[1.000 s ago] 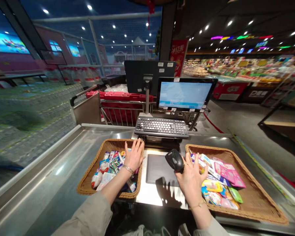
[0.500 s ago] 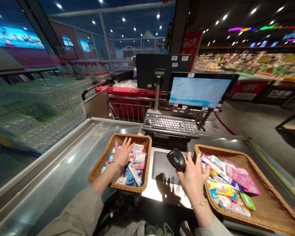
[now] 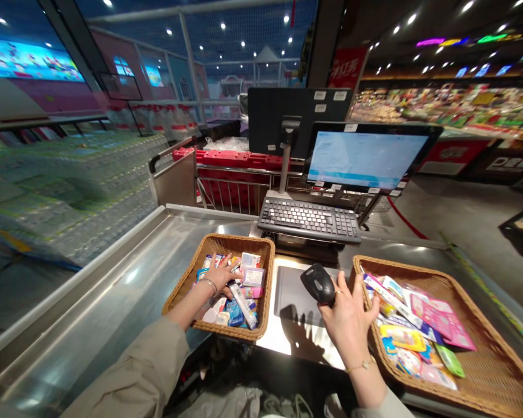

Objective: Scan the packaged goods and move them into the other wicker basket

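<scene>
My left hand (image 3: 221, 274) reaches into the left wicker basket (image 3: 187, 281), fingers curled down onto the small colourful packets (image 3: 244, 284) inside; whether it grips one is hidden. My right hand (image 3: 349, 312) holds a black handheld barcode scanner (image 3: 318, 283) between thumb and palm, the other fingers spread, above the dark scan pad (image 3: 290, 290). It hovers beside the right wicker basket (image 3: 483, 371), which holds flat snack packets (image 3: 418, 325).
A keyboard (image 3: 309, 219) and lit till screen (image 3: 366, 159) stand behind the baskets, with a second dark monitor (image 3: 296, 113) behind. The steel counter (image 3: 113, 296) runs off to the left. Red shopping baskets (image 3: 230, 168) sit in a trolley beyond.
My left hand moved from the basket's right rim to its middle and curled its fingers onto the packets. The view shifted left. My right hand keeps the scanner.
</scene>
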Action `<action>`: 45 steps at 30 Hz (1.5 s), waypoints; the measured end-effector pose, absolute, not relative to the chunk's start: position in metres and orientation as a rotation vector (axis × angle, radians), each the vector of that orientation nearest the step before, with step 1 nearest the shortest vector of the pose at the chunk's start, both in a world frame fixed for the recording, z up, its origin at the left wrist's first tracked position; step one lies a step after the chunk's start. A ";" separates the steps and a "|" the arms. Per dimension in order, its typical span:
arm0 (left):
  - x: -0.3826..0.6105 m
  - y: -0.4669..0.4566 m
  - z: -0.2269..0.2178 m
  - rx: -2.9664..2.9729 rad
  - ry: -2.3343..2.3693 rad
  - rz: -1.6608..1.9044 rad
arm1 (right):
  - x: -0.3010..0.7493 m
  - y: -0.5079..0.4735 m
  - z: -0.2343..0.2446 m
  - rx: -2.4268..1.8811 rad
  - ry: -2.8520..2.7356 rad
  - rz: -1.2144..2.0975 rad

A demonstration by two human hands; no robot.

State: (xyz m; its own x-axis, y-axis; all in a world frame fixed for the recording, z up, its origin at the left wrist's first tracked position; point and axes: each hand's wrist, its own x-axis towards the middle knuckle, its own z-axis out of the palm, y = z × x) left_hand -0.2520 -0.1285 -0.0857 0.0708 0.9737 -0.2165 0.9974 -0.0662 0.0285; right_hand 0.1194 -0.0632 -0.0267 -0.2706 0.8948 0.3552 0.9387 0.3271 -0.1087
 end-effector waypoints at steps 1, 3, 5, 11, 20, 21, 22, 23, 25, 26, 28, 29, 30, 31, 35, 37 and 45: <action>-0.253 -0.127 -0.087 2.157 1.994 -0.214 | 0.120 -0.063 -0.027 -1.631 -2.245 -0.180; -0.253 -0.124 -0.090 2.133 1.958 -0.233 | 0.120 -0.064 -0.028 -1.628 -2.243 -0.195; -0.253 -0.123 -0.092 2.105 1.945 -0.257 | 0.120 -0.064 -0.028 -1.628 -2.243 -0.200; -0.252 -0.122 -0.099 2.056 1.961 -0.233 | 0.122 -0.066 -0.029 -1.633 -2.237 -0.183; -0.256 -0.124 -0.098 2.118 1.966 -0.143 | 0.121 -0.066 -0.032 -1.620 -2.245 -0.212; -0.255 -0.123 -0.094 2.137 1.968 -0.131 | 0.120 -0.067 -0.032 -1.613 -2.243 -0.215; -0.254 -0.123 -0.089 2.162 1.969 -0.122 | 0.119 -0.067 -0.032 -1.606 -2.241 -0.220; -0.254 -0.123 -0.084 2.195 1.969 -0.114 | 0.118 -0.067 -0.033 -1.601 -2.239 -0.225; -0.252 -0.123 -0.075 2.288 1.965 -0.093 | 0.117 -0.068 -0.032 -1.592 -2.240 -0.232; -0.252 -0.123 -0.071 2.345 1.966 -0.078 | 0.116 -0.068 -0.032 -1.587 -2.241 -0.231; -0.251 -0.122 -0.063 2.457 1.977 -0.045 | 0.115 -0.068 -0.031 -1.578 -2.240 -0.225; -0.250 -0.122 -0.059 2.505 1.983 -0.029 | 0.114 -0.068 -0.030 -1.574 -2.239 -0.221; -0.250 -0.122 -0.055 2.543 1.989 -0.018 | 0.113 -0.069 -0.029 -1.571 -2.238 -0.218; -0.249 -0.121 -0.050 2.569 2.001 -0.006 | 0.113 -0.069 -0.028 -1.570 -2.237 -0.216; -0.245 -0.118 -0.029 2.622 2.076 0.063 | 0.112 -0.070 -0.024 -1.570 -2.231 -0.201; -0.242 -0.118 -0.016 2.645 2.138 0.122 | 0.111 -0.070 -0.022 -1.567 -2.230 -0.192; -0.234 -0.117 0.019 2.660 2.421 0.426 | 0.114 -0.068 -0.018 -1.555 -2.207 -0.187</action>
State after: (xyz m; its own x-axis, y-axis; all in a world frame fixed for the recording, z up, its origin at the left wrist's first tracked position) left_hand -0.2339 -0.1166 0.0192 0.1309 0.8720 0.4716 0.9806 -0.0440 -0.1909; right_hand 0.1135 -0.0677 -0.0182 -0.2770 0.8642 0.4200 0.9226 0.3614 -0.1351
